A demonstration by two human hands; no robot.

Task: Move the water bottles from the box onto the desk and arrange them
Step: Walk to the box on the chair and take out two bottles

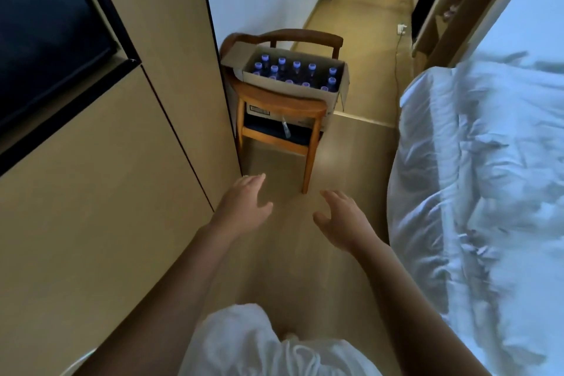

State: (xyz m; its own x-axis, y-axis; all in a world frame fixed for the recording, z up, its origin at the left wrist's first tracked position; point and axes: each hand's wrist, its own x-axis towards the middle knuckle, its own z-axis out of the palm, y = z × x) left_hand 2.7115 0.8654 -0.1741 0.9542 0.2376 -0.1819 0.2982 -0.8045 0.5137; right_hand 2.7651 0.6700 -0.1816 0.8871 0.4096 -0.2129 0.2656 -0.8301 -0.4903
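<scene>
The bed (482,192) with its rumpled white cover fills the space to the right of the right hand (341,220), and the tall beige cabinet wall (106,192) with a dark screen (45,24) set in it runs along the left of the left hand (244,204). The wooden floor (305,268) lies under both hands and leads on into a corridor beyond them. Ahead of the hands, well apart from them, stands a wooden chair (280,128), and another chair's curved back (305,36) shows behind it. The open cardboard box (290,91) rests on the near chair, flaps up, and the water bottles (296,73) stand upright inside it in rows, only their purple caps and shoulders showing. A loose clear thing lies on the seat below the box, too small to tell what.

Both hands are stretched forward at about the same height, palms down, each grip spread apart with fingers loosely curled and nothing in it; neither touches the box, the chair or any bottle.

By my reading the task has barely begun: the box looks nearly full, with a gap or two among the caps, and no bottle is seen outside it. No worktop is in sight, so nothing arranged can be checked. What is left appears to be reaching the box, lifting bottles out, carrying them over and lining them up
</scene>
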